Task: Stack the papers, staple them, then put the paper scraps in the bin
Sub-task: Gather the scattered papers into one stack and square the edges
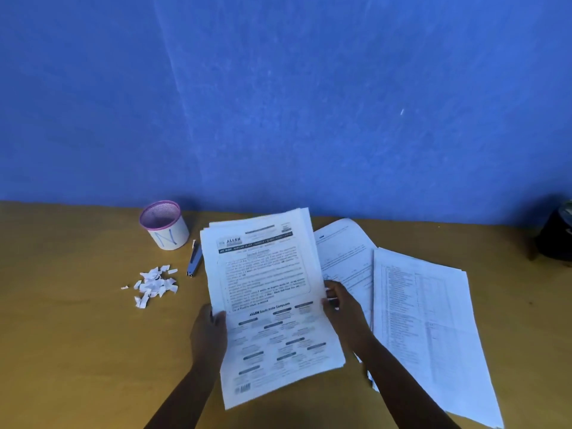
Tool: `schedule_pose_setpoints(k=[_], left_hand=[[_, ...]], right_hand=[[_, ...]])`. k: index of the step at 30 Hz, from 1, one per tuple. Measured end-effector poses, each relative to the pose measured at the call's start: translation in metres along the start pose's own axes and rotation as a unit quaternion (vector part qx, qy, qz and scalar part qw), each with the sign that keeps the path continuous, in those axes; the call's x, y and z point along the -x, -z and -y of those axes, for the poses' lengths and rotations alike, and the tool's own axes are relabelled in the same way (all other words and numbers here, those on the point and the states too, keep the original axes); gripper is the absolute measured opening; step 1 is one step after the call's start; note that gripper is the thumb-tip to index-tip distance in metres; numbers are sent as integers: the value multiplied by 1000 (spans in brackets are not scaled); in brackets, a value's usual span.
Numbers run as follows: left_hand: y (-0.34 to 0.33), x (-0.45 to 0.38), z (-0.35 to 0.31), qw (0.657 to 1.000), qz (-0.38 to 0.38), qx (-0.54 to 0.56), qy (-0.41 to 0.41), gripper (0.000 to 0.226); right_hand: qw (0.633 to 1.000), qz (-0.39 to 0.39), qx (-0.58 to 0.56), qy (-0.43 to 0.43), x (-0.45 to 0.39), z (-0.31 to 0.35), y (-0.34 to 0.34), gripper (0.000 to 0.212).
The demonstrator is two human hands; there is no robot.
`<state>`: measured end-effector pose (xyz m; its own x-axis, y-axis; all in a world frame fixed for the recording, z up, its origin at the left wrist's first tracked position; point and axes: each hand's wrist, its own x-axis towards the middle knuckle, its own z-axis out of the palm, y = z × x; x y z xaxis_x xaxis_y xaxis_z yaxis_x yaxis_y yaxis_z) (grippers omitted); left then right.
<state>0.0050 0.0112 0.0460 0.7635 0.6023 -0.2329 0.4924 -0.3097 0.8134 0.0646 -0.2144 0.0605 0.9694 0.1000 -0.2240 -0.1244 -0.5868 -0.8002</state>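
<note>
A person's left hand (208, 331) and right hand (340, 301) pinch opposite edges of a paper stack (269, 298); stapler (194, 259), scraps (153, 284) and bin (164, 225) sit left of it.

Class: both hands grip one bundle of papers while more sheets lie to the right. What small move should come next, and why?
Probably square up the bundle: its top edges are fanned. The left hand and right hand hold its sides, so tapping it on the table would align it. The loose sheets, stapler and scraps wait untouched.
</note>
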Motion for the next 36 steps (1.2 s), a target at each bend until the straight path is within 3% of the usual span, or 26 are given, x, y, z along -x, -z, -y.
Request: schedule_pose_setpoints(k=[3, 5, 8, 10, 13, 16, 19, 22, 23, 26, 30, 36], left_hand=[[5, 5, 21, 999, 2, -38, 37, 21], [8, 7, 33, 997, -4, -55, 59, 24], [12, 9, 43, 995, -15, -48, 87, 26], [12, 9, 43, 995, -20, -27, 96, 27], [9, 10, 40, 994, -24, 8, 108, 31], [7, 10, 42, 993, -22, 20, 114, 32], [6, 11, 43, 992, -17, 22, 119, 33], [5, 12, 41, 991, -20, 36, 124, 34], [6, 14, 40, 991, -21, 42, 126, 35], [7, 18, 37, 991, -15, 55, 122, 38], [8, 22, 37, 992, 0, 67, 106, 41], [5, 22, 32, 987, 0, 106, 117, 49]], right_hand=[[997, 3, 82, -3, 3, -23, -6, 39], [977, -23, 210, -17, 2, -40, -7, 49], [948, -17, 314, -43, 2, -61, -7, 61], [936, -41, 348, -31, 5, -72, -9, 70], [936, -51, 348, -17, 3, -83, -14, 113], [935, -41, 350, -26, 2, -78, -15, 120], [937, -44, 346, -33, 6, -69, -18, 105], [937, -51, 343, -42, 8, -59, -13, 53], [942, -59, 326, -58, 5, -54, -9, 46], [963, -94, 224, -116, -3, -38, 5, 38], [982, -101, 156, -35, -7, -7, 12, 33], [955, 12, 291, 52, 25, 42, -18, 38]])
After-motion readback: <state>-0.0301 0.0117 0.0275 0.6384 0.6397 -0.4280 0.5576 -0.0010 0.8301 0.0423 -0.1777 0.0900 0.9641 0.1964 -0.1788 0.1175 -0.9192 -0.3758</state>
